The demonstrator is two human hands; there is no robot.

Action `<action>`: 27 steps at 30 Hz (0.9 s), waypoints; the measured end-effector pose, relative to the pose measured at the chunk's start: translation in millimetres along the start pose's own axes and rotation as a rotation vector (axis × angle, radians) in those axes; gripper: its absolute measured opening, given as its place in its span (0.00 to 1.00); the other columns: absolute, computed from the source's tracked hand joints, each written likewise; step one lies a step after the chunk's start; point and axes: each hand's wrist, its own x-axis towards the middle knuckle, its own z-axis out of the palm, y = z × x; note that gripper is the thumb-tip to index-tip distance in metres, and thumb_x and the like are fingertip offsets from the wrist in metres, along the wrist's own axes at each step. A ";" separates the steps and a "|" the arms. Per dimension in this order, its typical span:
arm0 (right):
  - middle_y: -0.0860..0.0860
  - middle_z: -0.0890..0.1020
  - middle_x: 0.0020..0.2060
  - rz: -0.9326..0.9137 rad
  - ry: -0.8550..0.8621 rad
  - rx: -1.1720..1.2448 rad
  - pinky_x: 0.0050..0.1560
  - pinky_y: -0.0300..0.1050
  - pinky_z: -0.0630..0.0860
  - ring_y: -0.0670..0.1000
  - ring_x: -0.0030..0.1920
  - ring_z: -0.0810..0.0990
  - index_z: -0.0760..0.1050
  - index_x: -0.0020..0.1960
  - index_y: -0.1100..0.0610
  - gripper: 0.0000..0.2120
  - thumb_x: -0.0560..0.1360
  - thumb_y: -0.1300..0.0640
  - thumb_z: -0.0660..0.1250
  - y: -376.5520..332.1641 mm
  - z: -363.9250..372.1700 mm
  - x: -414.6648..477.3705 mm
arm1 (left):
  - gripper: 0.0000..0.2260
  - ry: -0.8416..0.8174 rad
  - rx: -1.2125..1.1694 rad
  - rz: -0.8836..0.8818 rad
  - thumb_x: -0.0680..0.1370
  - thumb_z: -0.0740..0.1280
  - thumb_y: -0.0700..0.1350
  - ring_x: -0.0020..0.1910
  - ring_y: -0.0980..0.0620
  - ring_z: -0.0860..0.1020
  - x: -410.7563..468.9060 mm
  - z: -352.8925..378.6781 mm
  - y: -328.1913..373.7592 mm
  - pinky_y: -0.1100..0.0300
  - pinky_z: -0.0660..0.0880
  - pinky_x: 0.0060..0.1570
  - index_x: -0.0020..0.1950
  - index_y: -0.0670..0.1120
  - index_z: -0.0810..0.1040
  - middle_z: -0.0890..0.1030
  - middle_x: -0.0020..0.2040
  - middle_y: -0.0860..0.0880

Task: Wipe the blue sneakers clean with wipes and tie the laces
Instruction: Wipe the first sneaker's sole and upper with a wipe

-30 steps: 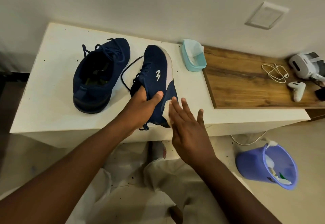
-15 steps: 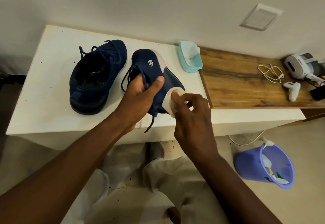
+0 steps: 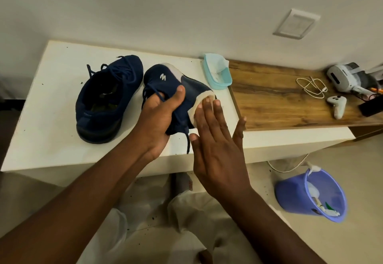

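1. While your L hand (image 3: 159,116) clamps the sneaker (image 3: 165,77), thumb over the blue upper and fingers curled in by the laces, the shoe lies tipped on its side over the counter (image 3: 51,139), mid-scene near the front edge; can't tell if it touches down.
2. R hand (image 3: 217,139): grip apart, fingers straight, pressing a white wipe (image 3: 193,114) flat vs. the sole edge on the shoe's right.
3. Step in hand, as I read it: wiping this shoe's sole/side. A lace (image 3: 188,139) dangles off the near end, so tying isn't done.
4. 2nd sneaker (image 3: 107,98) sits upright just left, no hand on it.
5. Next, prob.: turn the shoe w/ your L hand to show unwiped areas and press firmly. The teal tub (image 3: 219,77), far right on the counter, looks to hold wipes; the purple bucket (image 3: 290,193) is on the floor, right.
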 end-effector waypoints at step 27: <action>0.52 0.50 0.81 -0.153 0.144 -0.092 0.72 0.77 0.43 0.57 0.81 0.44 0.51 0.81 0.56 0.33 0.82 0.38 0.44 9.2 -42.0 33.7 | 0.19 -0.008 -0.003 -0.015 0.82 0.64 0.55 0.59 0.44 0.83 -24.3 31.1 25.8 0.45 0.79 0.61 0.67 0.44 0.79 0.85 0.58 0.44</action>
